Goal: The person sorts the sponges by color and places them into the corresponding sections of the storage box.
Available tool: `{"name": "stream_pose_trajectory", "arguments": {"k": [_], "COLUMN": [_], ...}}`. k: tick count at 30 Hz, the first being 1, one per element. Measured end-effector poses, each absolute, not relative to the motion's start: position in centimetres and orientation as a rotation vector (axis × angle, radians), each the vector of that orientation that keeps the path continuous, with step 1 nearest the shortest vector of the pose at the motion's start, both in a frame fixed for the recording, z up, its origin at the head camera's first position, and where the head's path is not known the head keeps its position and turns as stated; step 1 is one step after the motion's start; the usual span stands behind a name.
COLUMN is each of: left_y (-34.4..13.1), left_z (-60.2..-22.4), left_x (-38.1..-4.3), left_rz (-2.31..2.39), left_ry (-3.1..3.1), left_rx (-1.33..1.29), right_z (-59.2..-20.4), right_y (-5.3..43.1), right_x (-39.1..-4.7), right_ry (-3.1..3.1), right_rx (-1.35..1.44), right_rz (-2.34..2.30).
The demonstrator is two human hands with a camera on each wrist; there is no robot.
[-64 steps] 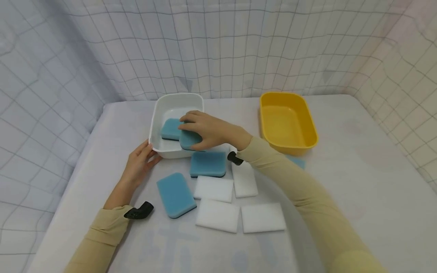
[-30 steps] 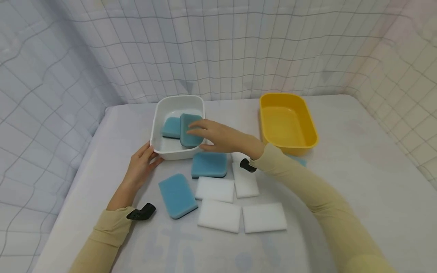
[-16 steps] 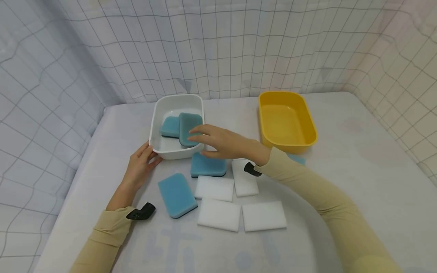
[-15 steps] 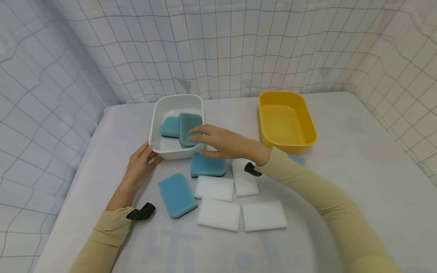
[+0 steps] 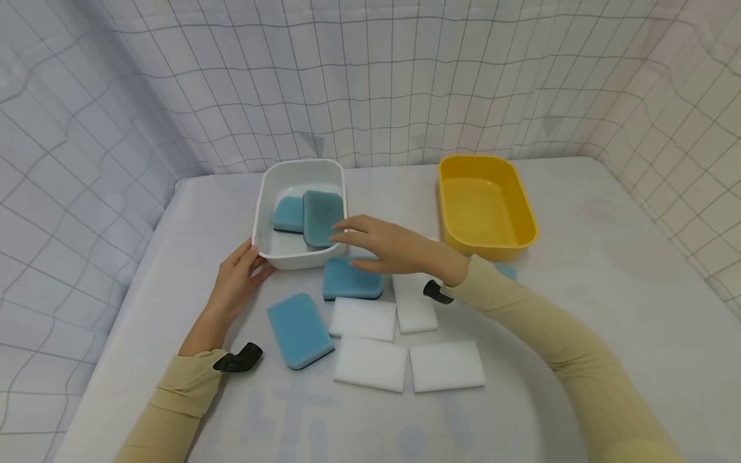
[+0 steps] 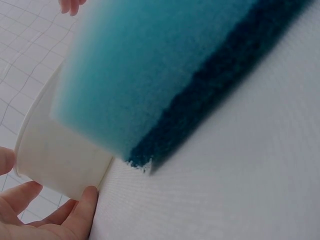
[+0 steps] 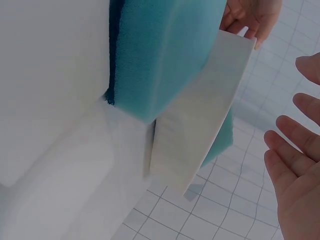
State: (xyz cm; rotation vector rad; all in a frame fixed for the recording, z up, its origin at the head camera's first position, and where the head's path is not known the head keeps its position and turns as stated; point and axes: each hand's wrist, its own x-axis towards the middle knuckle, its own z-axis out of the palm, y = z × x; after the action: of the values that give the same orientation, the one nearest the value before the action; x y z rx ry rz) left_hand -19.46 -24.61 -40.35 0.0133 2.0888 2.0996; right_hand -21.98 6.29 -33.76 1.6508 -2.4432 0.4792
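My left hand point(image 5: 231, 286) holds the near-left corner of a white plastic tub point(image 5: 298, 260), fingertips at its rim and outer wall. Two blue sponges lie inside: one flat point(image 5: 287, 214), the other point(image 5: 320, 217) overlapping it and leaning toward the right wall. To the right of the tub, my right hand point(image 5: 396, 247) hovers palm down over the table with fingers extended, holding nothing. Beneath its thumb is another blue sponge point(image 5: 350, 281), dark underneath. Closer to me lies a further blue sponge point(image 5: 300, 331). The right wrist view shows the right hand's fingers point(image 7: 295, 160) spread apart.
Several white sponges lie mid-table, including one point(image 5: 363, 319), a second point(image 5: 370, 363) and a third point(image 5: 447, 366). A yellow tub point(image 5: 489, 246) stands at the back right; a partly hidden blue sponge point(image 5: 506, 270) sits before it. Grid-patterned curtains point(image 5: 376, 83) enclose the table.
The right hand has let go of a blue sponge inside the white tub and drawn back to the right and nearer. The left hand has stayed at the tub's corner.
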Motion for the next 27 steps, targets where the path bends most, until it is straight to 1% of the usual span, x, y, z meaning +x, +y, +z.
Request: {"name": "stream_pose_trajectory", "arguments": {"k": [20, 27], "left_y": [-24.6, -24.6], "left_z": [-40.6, -40.4], "left_x": [-19.5, -19.4], "left_rz": [2.108, 2.114], "left_ry": [2.090, 2.079], "left_rx": [0.043, 0.017], "right_z": [-35.8, -36.6], "right_y": [8.3, 8.5], "right_x": [-21.3, -21.2], "right_ry": [-2.568, -2.585], "right_rx": [1.598, 1.595], "right_rz": [0.544, 0.547]}}
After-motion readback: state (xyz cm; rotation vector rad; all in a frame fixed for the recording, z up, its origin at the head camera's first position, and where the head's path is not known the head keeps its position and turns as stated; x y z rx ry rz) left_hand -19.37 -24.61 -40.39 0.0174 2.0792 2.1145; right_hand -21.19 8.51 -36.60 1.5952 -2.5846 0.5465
